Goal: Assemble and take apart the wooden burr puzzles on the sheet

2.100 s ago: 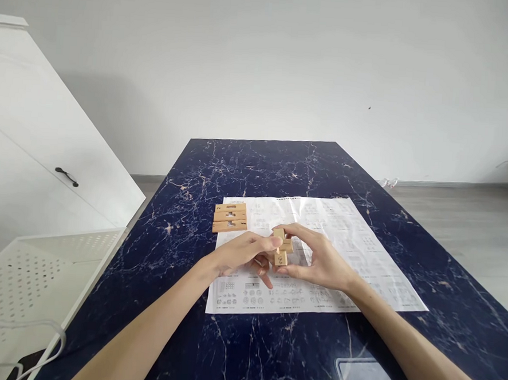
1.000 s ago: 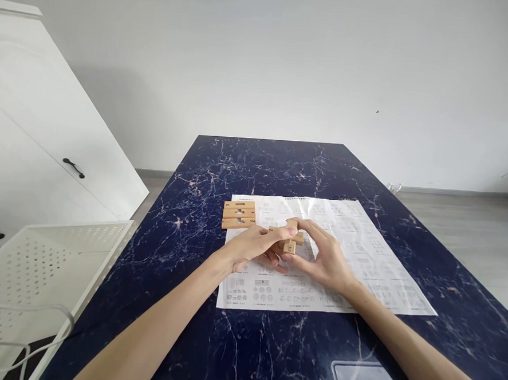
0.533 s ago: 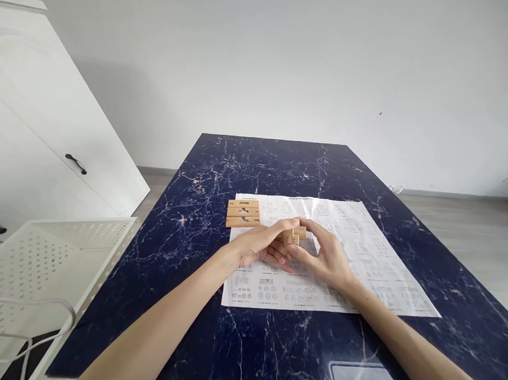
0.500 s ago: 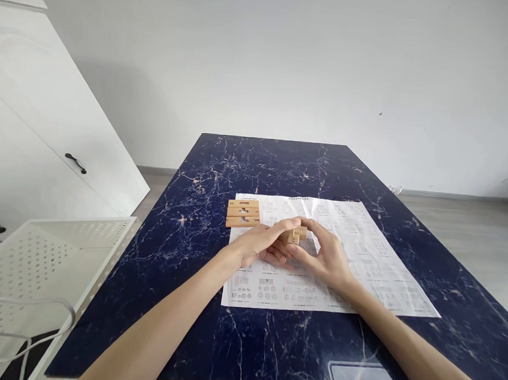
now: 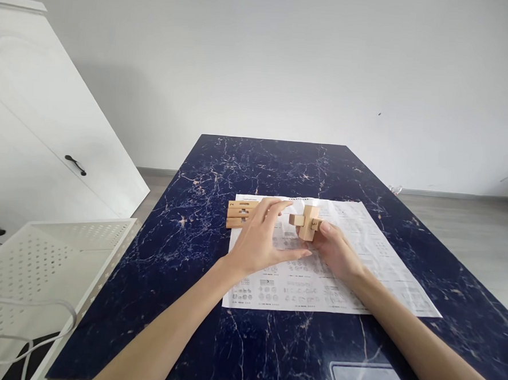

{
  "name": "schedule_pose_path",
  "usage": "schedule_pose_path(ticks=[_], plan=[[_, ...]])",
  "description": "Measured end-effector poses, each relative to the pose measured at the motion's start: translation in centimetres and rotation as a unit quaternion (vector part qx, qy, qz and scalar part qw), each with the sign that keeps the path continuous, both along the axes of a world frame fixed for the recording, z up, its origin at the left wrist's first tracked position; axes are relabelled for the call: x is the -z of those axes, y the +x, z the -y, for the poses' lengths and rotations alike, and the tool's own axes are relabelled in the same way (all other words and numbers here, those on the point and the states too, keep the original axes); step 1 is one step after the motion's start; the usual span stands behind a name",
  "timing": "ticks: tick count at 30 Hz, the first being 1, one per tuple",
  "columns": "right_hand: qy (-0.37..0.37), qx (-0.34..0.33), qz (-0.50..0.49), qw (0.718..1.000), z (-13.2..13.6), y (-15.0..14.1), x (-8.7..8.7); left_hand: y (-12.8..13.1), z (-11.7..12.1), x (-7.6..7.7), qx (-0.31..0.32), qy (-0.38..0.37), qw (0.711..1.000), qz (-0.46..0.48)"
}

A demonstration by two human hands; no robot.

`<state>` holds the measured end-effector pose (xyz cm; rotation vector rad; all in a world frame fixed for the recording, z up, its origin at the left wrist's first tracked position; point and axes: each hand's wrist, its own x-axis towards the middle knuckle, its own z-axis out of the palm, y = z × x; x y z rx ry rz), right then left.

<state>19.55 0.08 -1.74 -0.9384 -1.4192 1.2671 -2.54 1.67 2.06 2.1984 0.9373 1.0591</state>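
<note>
Right hand (image 5: 340, 254) holds the interlocked wooden cross (image 5: 309, 223), its thumb on the bar end marked 3, the tallest bar upright beyond the fingertips. Left hand (image 5: 257, 236) spreads wide just beside it, thumb and fingers parted; contact with the cross is hard to tell. Under both hands lies a printed sheet (image 5: 373, 277) on the dark blue table (image 5: 264, 167). Just past the left hand's knuckles, three slotted wooden pieces (image 5: 237, 213) lie side by side. Farther left of that hand stands a white perforated container (image 5: 29, 268), a pale cable (image 5: 49, 302) looping across it; whether inside is unclear. Beyond rises a white cabinet (image 5: 47, 114).
</note>
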Motion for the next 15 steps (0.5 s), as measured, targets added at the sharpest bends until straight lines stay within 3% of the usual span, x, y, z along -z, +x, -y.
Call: schedule_pose_path(ticks=[3, 8, 12, 15], plan=[[-0.015, -0.036, -0.002, 0.999, 0.2, -0.2, -0.1, 0.2, 0.3, 0.2, 0.050, -0.007, 0.999, 0.004], [-0.040, -0.097, 0.005, 0.995, 0.4, -0.2, -0.6, 0.5, 0.9, -0.5, 0.121, -0.136, 0.982, 0.051], [-0.066, -0.172, -0.019, 0.983, 0.4, -0.2, -1.1, 0.1, 0.7, -0.7, 0.233, -0.306, 0.920, 0.071], [-0.079, -0.236, -0.045, 0.967, 0.4, -0.1, -1.0, -0.2, 0.3, -0.7, 0.267, -0.349, 0.896, 0.067]])
